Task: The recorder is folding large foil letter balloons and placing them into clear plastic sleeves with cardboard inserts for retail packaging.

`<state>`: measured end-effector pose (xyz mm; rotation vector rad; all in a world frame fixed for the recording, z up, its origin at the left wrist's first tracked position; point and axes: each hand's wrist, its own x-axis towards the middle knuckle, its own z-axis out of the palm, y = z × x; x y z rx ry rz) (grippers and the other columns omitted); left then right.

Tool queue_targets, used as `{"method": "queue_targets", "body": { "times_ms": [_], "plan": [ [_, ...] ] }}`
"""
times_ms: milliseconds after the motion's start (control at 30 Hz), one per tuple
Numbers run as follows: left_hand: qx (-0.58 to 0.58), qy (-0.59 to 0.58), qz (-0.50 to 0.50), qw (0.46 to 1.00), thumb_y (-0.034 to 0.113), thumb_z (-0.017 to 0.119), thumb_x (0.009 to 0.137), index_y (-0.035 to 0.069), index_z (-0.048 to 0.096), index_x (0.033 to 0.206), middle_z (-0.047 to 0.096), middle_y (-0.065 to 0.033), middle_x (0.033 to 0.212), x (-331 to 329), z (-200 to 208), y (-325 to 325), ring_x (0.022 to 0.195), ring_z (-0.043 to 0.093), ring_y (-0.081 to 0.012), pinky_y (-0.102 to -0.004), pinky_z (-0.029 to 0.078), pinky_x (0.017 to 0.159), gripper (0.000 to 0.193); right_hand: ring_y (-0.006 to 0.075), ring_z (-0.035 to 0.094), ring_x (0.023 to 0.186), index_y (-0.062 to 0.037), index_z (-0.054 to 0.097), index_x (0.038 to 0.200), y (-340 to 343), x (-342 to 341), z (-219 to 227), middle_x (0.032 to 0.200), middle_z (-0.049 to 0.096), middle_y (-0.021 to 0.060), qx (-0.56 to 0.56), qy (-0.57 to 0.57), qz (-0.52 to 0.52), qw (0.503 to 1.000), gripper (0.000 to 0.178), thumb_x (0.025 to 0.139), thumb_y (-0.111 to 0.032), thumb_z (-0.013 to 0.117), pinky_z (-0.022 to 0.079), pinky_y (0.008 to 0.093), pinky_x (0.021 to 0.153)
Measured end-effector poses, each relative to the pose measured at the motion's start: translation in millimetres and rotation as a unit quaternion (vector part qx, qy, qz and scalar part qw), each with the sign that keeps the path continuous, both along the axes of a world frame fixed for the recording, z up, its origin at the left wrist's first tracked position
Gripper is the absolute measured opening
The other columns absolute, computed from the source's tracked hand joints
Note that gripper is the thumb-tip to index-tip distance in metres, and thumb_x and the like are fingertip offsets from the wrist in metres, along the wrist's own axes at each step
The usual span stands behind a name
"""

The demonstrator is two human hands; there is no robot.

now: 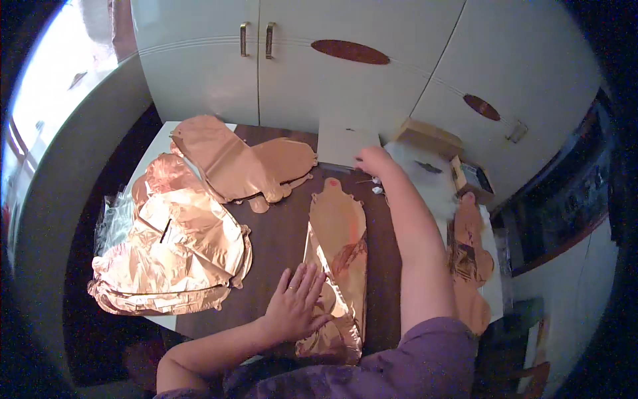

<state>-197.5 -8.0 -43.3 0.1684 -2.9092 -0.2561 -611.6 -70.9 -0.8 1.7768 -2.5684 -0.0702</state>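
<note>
Along foil (350, 278) edges, bare tabletop (276, 233), hands (297, 300) apart

A short purple sleeve (440, 352) shows, with apparently 1 ring (291, 287).

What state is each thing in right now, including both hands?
Left hand: open, palm down over the middle foil balloon's lower part.
Right hand: partly curled; whether it grips anything is unclear.
Middle foil balloon: uninflated, folded long and narrow.
Left foil balloons: uninflated, wrinkled.
Back-left foil balloon: uninflated, bent into a V.
Right foil balloon: uninflated, narrow.
Cabinet doors: shut.
</note>
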Motion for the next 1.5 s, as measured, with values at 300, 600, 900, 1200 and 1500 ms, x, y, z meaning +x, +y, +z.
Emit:
{"method": "queue_targets", "body": {
  "times_ms": [300,600,900,1200,1500],
  "plan": [
    [0.001,-0.009,0.008,1.000,0.061,0.047,0.087,-0.005,0.037,0.139,0.035,-0.0270,0.145,-2.5,3.2,-1.7,0.136,0.031,-0.0406,-0.0558,0.024,0.110,0.085,0.0295,0.069,0.082,-0.0069,0.071,0.085,3.5,15.7,-14.1,0.086,0.070,0.0117,-0.017,0.191,0.105,0.976,0.021,0.082,-0.015,0.052,0.055,0.0445,0.068],
    [-0.013,-0.026,0.006,1.000,0.060,0.048,0.087,-0.005,0.033,0.142,0.032,-0.0262,0.147,-0.9,4.0,4.7,0.137,0.030,-0.0407,-0.0564,0.024,0.109,0.086,0.0320,0.064,0.077,-0.0106,0.068,0.085,27.0,17.5,19.9,0.084,0.067,0.0138,-0.285,0.314,0.097,0.900,0.013,0.078,-0.013,0.057,0.052,0.0435,0.070],
    [0.109,0.064,0.048,0.991,0.049,0.055,0.087,-0.006,0.017,0.146,0.020,-0.0273,0.151,6.6,4.3,6.9,0.141,0.018,-0.0425,-0.0541,0.013,0.114,0.090,0.0178,0.064,0.064,0.0006,0.061,0.097,169.7,176.2,56.3,0.087,0.068,0.0093,-0.421,-0.493,-0.120,0.752,0.016,0.086,-0.011,0.063,0.055,0.0301,0.060],
    [0.134,0.125,-0.040,0.982,0.034,0.061,0.086,0.004,0.039,0.138,0.036,-0.0232,0.143,35.0,33.7,-4.1,0.133,0.031,-0.0426,-0.0554,0.021,0.111,0.064,0.0159,0.065,0.061,0.0041,0.059,0.111,261.7,263.6,8.9,0.086,0.069,0.0156,-0.162,-0.784,-0.272,0.534,0.041,0.099,-0.034,0.048,0.051,0.0261,0.053],
    [0.058,0.063,-0.094,0.992,0.032,0.061,0.086,0.013,0.048,0.134,0.040,-0.0166,0.143,17.5,5.6,-26.6,0.134,0.036,-0.0356,-0.0555,0.027,0.110,0.053,0.0353,0.027,0.139,0.0000,0.037,0.139,298.1,296.3,13.6,0.148,0.031,0.0203,-0.076,-0.142,0.137,0.978,0.104,0.060,-0.053,0.080,0.022,0.0487,0.114]
  ]
}}
